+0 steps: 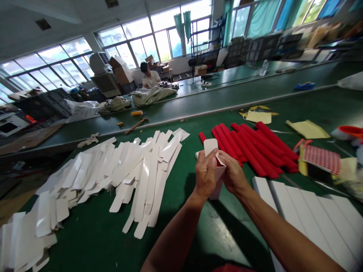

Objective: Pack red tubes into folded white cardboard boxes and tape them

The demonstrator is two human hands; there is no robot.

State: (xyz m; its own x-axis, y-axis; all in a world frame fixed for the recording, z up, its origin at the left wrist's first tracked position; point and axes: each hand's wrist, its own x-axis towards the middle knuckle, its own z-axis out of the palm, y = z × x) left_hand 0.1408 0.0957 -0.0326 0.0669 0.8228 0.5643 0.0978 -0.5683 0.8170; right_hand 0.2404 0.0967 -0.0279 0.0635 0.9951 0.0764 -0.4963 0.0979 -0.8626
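Note:
Between my two hands stands a narrow white carton (216, 189), its top flap raised and some red showing inside its mouth. My left hand (205, 172) grips the carton's upper left side, thumb near the flap. On the opposite side, my right hand (232, 172) pinches the top edge by a side flap. Just behind the carton lies a pile of red rolls (255, 147). Flat white cartons (144, 170) are heaped to the left of my hands. By my right forearm, closed white boxes (306, 211) lie in a row.
A hammer (136, 125) and an orange-yellow roll (137, 113) lie by the far ledge of the green table (93, 234). Yellow paper sheets (307, 129), a red checked pouch (321, 158) and a tape dispenser (348, 132) are at right. Another person (150, 77) sits beyond.

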